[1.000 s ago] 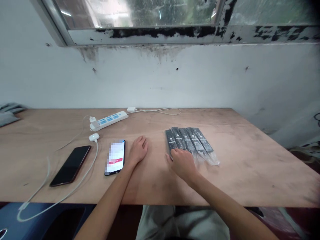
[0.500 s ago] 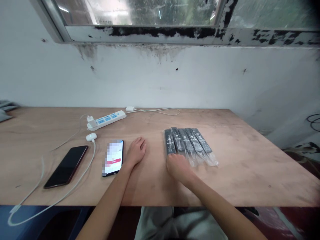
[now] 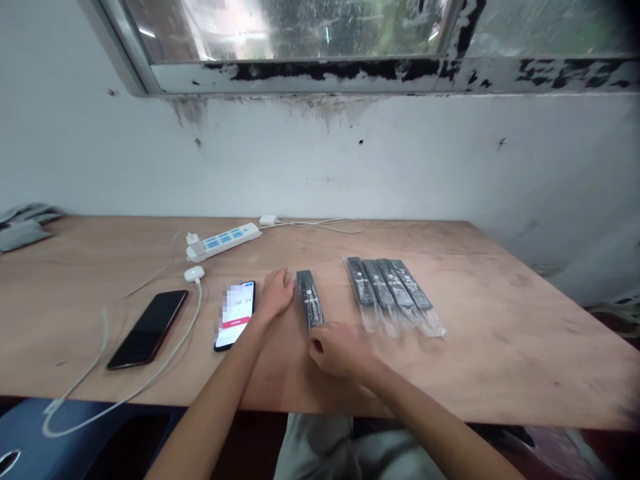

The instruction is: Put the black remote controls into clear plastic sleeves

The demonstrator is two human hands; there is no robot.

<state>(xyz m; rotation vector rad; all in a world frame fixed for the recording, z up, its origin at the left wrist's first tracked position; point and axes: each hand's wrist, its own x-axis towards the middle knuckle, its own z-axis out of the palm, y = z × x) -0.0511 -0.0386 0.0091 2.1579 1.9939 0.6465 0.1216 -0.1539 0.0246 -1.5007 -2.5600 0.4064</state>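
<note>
A black remote control in a clear plastic bag lies in front of me, its far end pointing away. My right hand pinches its near end, with the fingers curled and the thumb against them. Just left of the remote, my left hand rests on the wooden table with its fingers loosely stretched and nothing in them. Further right, several more bagged remote controls lie side by side, their clear bag ends towards me.
A lit phone lies by my left forearm, and a dark phone further left. A white cable loops over the table's front edge. At the back stand a white power strip and a coiled cord. Grey cloth lies far left.
My right hand has drawn the leftmost remote control leftwards, away from the row. It now lies beside my left hand, which has stayed near its place. The view has shifted slightly.
</note>
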